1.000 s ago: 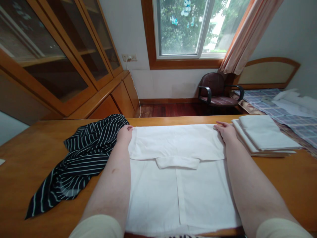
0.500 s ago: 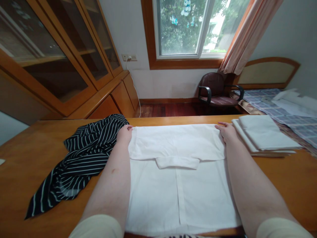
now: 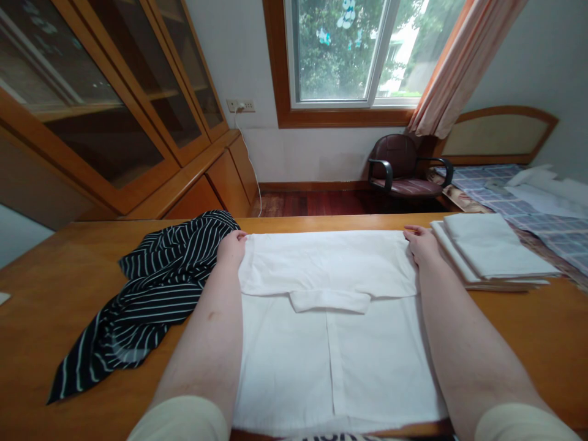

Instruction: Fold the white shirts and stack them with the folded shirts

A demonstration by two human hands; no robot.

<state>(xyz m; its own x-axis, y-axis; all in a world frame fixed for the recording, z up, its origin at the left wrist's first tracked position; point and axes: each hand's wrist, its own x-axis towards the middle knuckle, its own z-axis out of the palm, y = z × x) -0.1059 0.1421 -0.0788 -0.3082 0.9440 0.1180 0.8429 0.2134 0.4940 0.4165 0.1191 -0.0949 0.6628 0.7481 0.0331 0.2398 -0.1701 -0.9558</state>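
A white shirt (image 3: 331, 343) lies flat on the wooden table (image 3: 55, 288), its far part folded back toward me with the collar showing. My left hand (image 3: 231, 247) rests at the shirt's far left corner, fingers curled round the cloth edge. My right hand (image 3: 420, 243) sits at the far right corner, fingers closed on that edge. Both forearms run along the shirt's two sides.
A black garment with white stripes (image 3: 147, 288) lies crumpled left of the shirt, touching my left hand. A stack of folded white cloth (image 3: 491, 251) sits to the right. Beyond the table stand a dark armchair (image 3: 404, 168), wooden cabinets (image 3: 114, 110) and a bed (image 3: 528, 190).
My right hand has slid slightly to the right along the shirt's far edge. The left hand and the shirt stay as they were.
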